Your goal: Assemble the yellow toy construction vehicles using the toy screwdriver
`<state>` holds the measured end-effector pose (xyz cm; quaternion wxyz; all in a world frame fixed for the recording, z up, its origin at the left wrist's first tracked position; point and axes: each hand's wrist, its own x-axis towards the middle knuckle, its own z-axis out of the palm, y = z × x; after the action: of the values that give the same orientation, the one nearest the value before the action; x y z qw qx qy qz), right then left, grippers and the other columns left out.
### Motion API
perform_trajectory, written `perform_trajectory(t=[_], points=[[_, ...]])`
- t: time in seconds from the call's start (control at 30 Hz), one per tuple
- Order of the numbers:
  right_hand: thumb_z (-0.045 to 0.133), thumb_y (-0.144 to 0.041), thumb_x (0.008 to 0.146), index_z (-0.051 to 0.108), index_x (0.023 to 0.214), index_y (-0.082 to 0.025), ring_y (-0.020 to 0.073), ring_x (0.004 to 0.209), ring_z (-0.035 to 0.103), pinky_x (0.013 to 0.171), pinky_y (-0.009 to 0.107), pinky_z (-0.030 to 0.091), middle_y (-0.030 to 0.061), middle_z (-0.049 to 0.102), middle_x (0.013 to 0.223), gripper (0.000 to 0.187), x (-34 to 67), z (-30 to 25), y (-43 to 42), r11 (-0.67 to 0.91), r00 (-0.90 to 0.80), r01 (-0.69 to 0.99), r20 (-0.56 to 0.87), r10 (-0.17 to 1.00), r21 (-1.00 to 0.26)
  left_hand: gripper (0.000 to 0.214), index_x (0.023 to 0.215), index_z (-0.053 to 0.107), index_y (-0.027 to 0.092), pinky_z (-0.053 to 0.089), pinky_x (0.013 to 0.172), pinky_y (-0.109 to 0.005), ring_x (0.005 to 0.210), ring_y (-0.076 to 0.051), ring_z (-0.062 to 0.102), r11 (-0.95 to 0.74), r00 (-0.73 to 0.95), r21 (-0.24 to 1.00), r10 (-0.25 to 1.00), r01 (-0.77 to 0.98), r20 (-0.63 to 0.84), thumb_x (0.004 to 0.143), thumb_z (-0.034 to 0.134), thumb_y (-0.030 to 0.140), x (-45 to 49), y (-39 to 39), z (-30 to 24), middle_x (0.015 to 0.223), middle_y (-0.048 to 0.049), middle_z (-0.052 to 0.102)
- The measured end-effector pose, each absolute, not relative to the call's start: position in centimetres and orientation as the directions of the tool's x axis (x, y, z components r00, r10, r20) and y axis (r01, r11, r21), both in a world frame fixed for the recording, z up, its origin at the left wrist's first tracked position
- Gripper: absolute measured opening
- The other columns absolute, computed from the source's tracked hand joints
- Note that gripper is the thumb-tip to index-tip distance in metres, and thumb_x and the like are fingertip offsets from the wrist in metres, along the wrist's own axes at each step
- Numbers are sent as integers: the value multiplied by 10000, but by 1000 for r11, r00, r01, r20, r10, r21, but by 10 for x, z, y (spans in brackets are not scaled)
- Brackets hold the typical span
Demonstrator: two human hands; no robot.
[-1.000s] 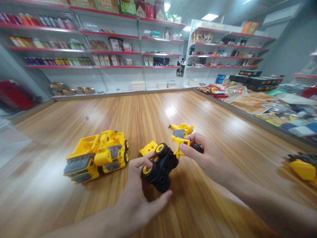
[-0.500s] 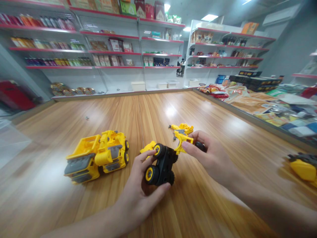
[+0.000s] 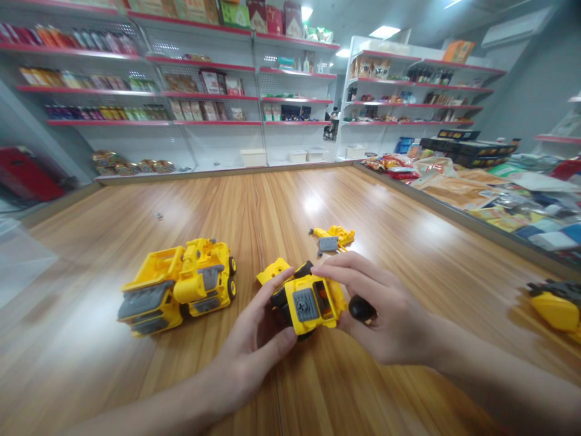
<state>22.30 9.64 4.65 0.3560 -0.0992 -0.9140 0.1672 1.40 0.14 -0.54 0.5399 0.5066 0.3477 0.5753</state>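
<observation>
Between my hands is a yellow toy truck cab (image 3: 313, 306) with a grey panel, lying over a black wheeled chassis (image 3: 280, 301). My left hand (image 3: 242, 357) grips the chassis from the left, thumb near the cab's lower edge. My right hand (image 3: 385, 300) closes on the cab's right side. A rounded black end (image 3: 362, 308), perhaps a tool handle, sticks out from under the right palm. Just behind the chassis lies a yellow toy piece (image 3: 273, 270). Farther back are yellow toy parts (image 3: 340, 235) and a grey piece (image 3: 327, 244). How firmly cab and chassis join is hidden.
A yellow toy dump truck (image 3: 200, 278) stands to the left on the wooden table (image 3: 218, 206). Another yellow and black toy (image 3: 556, 310) is at the right edge. A clear plastic bin (image 3: 22, 260) is far left, packaged goods (image 3: 472, 188) beyond the right edge, and stocked shelves (image 3: 209, 124) behind.
My right hand has brought the yellow cab left and down onto the chassis. The chassis has turned in my left hand, so its wheeled underside no longer faces me.
</observation>
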Motion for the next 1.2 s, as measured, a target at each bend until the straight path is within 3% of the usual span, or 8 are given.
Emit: perform_trajectory(t=[0.2, 0.43, 0.57, 0.7, 0.87, 1.0, 1.1, 1.2], points=[[577, -19, 780, 444, 1395, -175, 245, 1243, 522, 1086, 383, 435, 130, 538, 1305, 648, 227, 48, 95, 947, -737, 41, 630, 243, -317, 525, 1397, 485, 301, 461, 1065, -351, 1326, -259, 500, -156, 132, 935, 970, -318, 206, 910, 613, 151, 15, 2, -8, 1448, -76, 525], [568, 16, 751, 438, 1401, -148, 225, 1230, 519, 1075, 350, 437, 129, 519, 1300, 682, 224, 45, 93, 938, -774, -19, 598, 205, -346, 578, 1447, 443, 284, 504, 1003, -373, 1222, -280, 594, -135, 125, 944, 976, -300, 179, 907, 632, 200, 13, 4, -4, 1354, -117, 613], [574, -6, 779, 442, 1406, -172, 234, 1219, 522, 1074, 394, 433, 135, 522, 1303, 662, 225, 45, 96, 924, -785, 17, 567, 248, -381, 662, 1500, 357, 265, 536, 913, -350, 1045, -244, 677, -98, 116, 945, 983, -311, 141, 904, 642, 222, 13, 6, -6, 1227, -126, 687], [638, -126, 841, 487, 1388, -196, 239, 1157, 563, 1025, 408, 471, 136, 558, 1253, 571, 225, 46, 100, 894, -773, 33, 556, 306, -446, 742, 1535, 265, 217, 549, 739, -295, 759, -179, 694, -29, 129, 951, 989, -307, 72, 903, 651, 267, 13, 7, -9, 960, -100, 757], [672, -244, 871, 578, 1313, -203, 229, 1086, 613, 976, 390, 491, 118, 634, 1197, 454, 222, 42, 103, 836, -738, 44, 547, 396, -547, 760, 1510, 319, 130, 553, 679, -298, 650, -175, 691, 34, 117, 961, 993, -274, -2, 872, 693, 306, 11, 7, -8, 752, -72, 753], [599, -282, 923, 585, 1314, -205, 222, 1079, 630, 970, 369, 477, 94, 673, 1190, 399, 220, 41, 100, 742, -739, 148, 425, 522, -654, 778, 1496, 339, 99, 582, 610, -305, 643, -216, 727, 73, 146, 945, 989, -319, -27, 860, 698, 366, 10, 7, -6, 764, -118, 770], [590, -349, 918, 546, 1365, -179, 239, 1022, 641, 890, 357, 494, 93, 697, 1110, 480, 221, 43, 98, 682, -766, 240, 296, 570, -691, 839, 1528, 244, 104, 603, 633, -312, 673, -235, 751, 97, 150, 916, 988, -389, -41, 866, 698, 347, 12, 7, -5, 754, -136, 781], [753, -495, 757, 547, 1345, -156, 262, 956, 632, 794, 333, 495, 95, 699, 1039, 709, 220, 45, 96, 663, -776, 286, 238, 583, -692, 859, 1536, 206, 116, 607, 671, -297, 680, -219, 759, 113, 164, 899, 985, -424, -46, 864, 710, 294, 14, 6, -2, 742, -132, 784]])
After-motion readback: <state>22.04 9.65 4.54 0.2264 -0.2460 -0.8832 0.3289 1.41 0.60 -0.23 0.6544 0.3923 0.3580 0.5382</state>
